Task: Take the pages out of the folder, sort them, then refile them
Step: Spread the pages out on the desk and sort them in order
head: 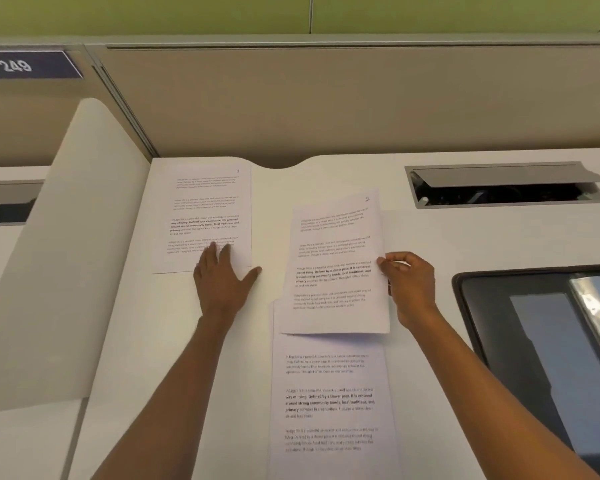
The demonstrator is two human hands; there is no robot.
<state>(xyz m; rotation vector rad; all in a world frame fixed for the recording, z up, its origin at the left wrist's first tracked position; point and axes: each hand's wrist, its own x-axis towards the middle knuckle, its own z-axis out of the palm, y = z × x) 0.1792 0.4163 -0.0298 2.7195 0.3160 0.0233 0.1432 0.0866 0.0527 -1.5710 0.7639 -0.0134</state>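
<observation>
I'm at an office cubicle: beige partition panels (326, 98), a number plate (25, 65) reading 249, my white desk (430, 237) with its cable hatch (506, 185).

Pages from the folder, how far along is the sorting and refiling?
Done: the folder lies open and pages are out on the desk. In hand: the left hand presses flat on the far page; the right hand pinches the edge of a second page, overlapping a third page. Left: finishing the order and refiling.

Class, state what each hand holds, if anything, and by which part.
The right hand pinches a white printed paper page by its right edge. The left hand holds nothing: it rests flat on another white printed page.
</observation>
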